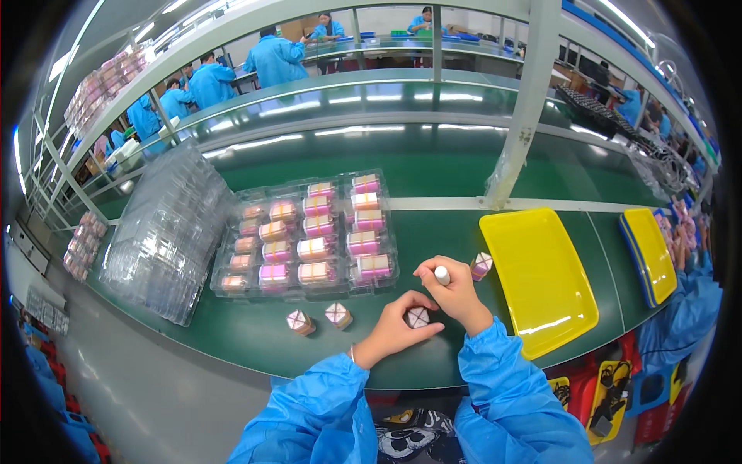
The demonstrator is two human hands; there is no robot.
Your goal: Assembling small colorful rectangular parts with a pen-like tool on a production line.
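On the green bench, my left hand (pixel 392 331) curls round a small block (pixel 417 317) with a pale top crossed by dark lines. My right hand (pixel 456 292) grips a white pen (pixel 442 274), its rounded end pointing up; the tip is hidden below the fingers. A pink-sided block (pixel 481 266) with a similar crossed top stands just beyond my right hand. To the left of my left hand stand two more blocks, a nearer one (pixel 338 315) and a farther one (pixel 301 322).
A clear plastic tray (pixel 392 272) holds rows of pink and orange taped blocks. Left of it leans a tall stack of clear trays (pixel 158 232). A yellow tray (pixel 541 286) lies to the right, beside a grey upright post (pixel 525 116). Co-workers in blue (pixel 277 60) stand beyond.
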